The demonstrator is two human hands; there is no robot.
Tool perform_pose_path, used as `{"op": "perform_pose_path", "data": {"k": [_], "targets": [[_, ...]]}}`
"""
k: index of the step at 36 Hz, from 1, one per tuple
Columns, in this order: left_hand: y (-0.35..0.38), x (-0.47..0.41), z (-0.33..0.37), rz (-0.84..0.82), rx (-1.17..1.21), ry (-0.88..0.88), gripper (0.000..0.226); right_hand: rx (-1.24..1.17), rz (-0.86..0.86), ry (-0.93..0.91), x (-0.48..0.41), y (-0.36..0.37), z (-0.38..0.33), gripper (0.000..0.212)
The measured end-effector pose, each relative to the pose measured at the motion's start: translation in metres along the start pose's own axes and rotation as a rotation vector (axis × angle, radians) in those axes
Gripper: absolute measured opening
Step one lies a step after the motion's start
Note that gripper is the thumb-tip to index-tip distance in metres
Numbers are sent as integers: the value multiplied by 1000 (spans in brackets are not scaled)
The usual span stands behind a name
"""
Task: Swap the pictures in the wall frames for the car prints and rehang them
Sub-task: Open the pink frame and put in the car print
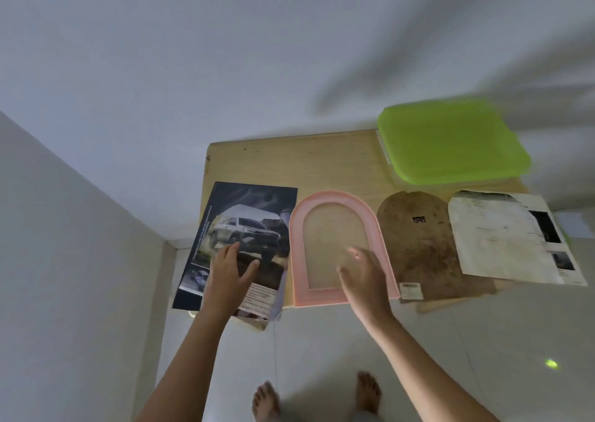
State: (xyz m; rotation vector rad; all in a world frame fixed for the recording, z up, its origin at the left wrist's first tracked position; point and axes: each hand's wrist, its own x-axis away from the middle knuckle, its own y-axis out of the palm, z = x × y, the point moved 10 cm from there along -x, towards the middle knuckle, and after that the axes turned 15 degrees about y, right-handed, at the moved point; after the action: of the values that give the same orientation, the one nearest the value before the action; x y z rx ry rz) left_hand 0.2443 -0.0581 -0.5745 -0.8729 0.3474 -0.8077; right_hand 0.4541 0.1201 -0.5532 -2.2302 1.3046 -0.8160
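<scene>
Dim, even light is filling the room, and broad soft shadows are streaking across the far wall [322, 35] at the right. Motion blur is smearing the right hand [363, 273] and the green lid [450, 141], while the wide lens is bending the table [289, 164] edges and wall lines outward.

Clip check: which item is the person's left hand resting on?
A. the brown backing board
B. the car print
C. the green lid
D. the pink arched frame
B: the left hand lies with spread fingers on the car print, the leftmost item, while the right hand is over the pink arched frame beside it.
</scene>
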Motion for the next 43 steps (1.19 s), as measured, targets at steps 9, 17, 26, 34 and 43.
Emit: {"op": "perform_pose_path", "data": {"k": [9,17,26,34,43], "targets": [[-30,17,-72,-69,-232,-83,95,348,31,-161,33,101,-37,33],[-43,10,-87,38,-4,-146,65,399,42,-182,19,99,-44,35],[-83,0,-70,206,205,-52,29,424,10,-109,12,98,-43,42],[-91,-14,-25,262,663,9,24,131,-91,-27,14,82,-76,42],[-59,0,66,217,940,97,17,-248,-227,46,-7,32,-152,47]]}}
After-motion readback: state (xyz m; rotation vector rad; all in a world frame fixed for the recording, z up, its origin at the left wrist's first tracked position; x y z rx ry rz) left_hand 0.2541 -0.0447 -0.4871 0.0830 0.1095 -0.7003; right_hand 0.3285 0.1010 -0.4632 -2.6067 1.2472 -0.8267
